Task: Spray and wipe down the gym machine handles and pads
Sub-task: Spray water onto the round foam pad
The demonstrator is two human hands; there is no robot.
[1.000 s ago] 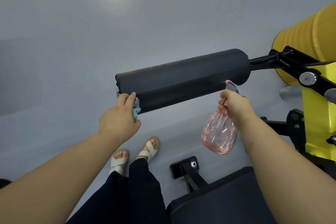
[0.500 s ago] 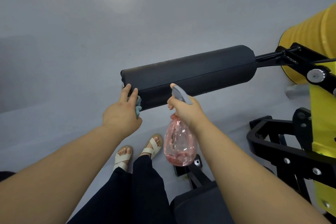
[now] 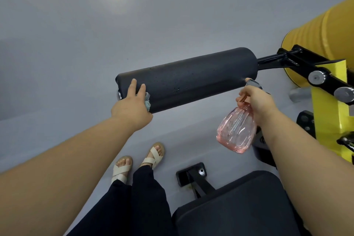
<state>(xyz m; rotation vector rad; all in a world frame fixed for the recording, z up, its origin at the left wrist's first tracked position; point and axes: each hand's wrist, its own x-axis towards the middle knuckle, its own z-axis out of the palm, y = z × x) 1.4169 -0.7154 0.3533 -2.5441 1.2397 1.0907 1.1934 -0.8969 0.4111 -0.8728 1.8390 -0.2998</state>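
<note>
Cloth [image 3: 147, 102] under left hand [image 3: 131, 109], right hand [image 3: 259, 102] gripping bottle [image 3: 236, 130]

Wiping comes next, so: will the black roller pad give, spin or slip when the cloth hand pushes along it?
The roller pad looks like foam, so it probably dents slightly under the left hand. Being a cylinder on one black arm, it may turn. Droplets on it, likely from the spray bottle, suggest the cloth will glide.
</note>
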